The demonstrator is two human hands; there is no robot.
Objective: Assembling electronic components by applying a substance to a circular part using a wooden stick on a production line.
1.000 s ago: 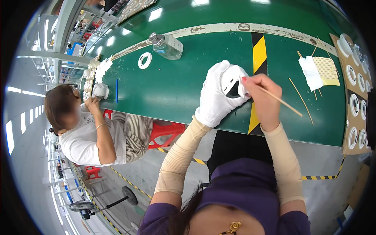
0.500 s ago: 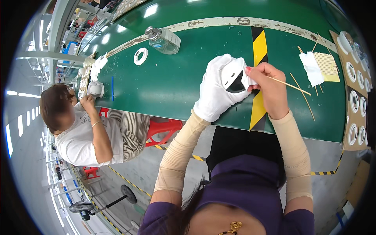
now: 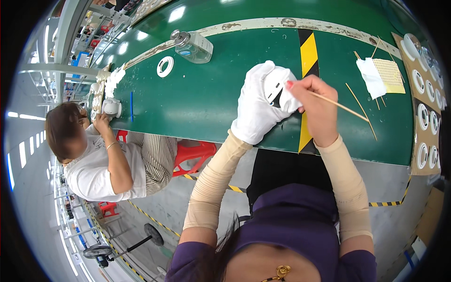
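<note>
In the head view, the left hand (image 3: 253, 108), in a white glove, is wrapped around a white rounded housing (image 3: 273, 85) with dark slots and a glossy black patch; the housing is held up over the near part of the green bench (image 3: 211, 98), just left of the black-and-yellow tape (image 3: 308, 58); the bare right hand (image 3: 319, 110) pinches a thin wooden stick (image 3: 345, 111), which slants down to the right, its near end hidden by the fingers; a white cloth-like piece (image 3: 290, 101) lies against the housing beside those fingertips and covers part of the black patch; whether the fingers also grip this piece, I cannot tell.

To the right on the bench lie a loose stick (image 3: 356, 102), a folded white cloth (image 3: 370, 77) and a yellow dotted sheet (image 3: 391, 75), the cloth overlapping the sheet; at the far right, a cardboard sheet (image 3: 424, 136) carries white rings; farther left stand a clear pump bottle (image 3: 195, 48) and, near it, a single white ring (image 3: 160, 69); beyond a blue rod (image 3: 131, 107), a seated co-worker (image 3: 105, 174) has a hand at another white housing (image 3: 111, 107).
</note>
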